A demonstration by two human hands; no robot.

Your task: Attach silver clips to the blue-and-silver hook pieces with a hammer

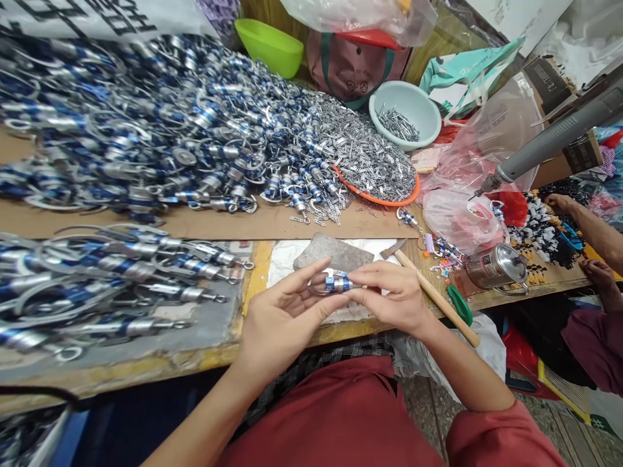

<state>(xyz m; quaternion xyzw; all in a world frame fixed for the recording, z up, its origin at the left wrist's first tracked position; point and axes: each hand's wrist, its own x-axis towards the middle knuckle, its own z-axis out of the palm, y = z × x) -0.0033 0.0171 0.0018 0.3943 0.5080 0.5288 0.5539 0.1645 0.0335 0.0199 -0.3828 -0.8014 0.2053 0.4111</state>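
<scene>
Between my two hands is a small blue-and-silver metal fitting point(337, 283), a banded cylinder with a curved piece along it. My left hand point(287, 305) pinches its left end between thumb and fingers. On its right end, the thumb and fingertips of my right hand point(392, 292) are closed. Just behind them a grey stone slab point(333, 251) lies on white paper. A hammer point(438, 298) with a wooden handle rests right of my right hand. Similar fittings lie in a row point(111, 279) at the left, and in a large heap point(160, 123) behind.
An orange-rimmed tray point(417, 194) heaped with small metal plates and a pale bowl point(377, 97) of pins stand at the back. To the right are a lidded metal cup point(487, 267), a hanging power screwdriver point(535, 149), plastic bags and another person's hands point(601, 272).
</scene>
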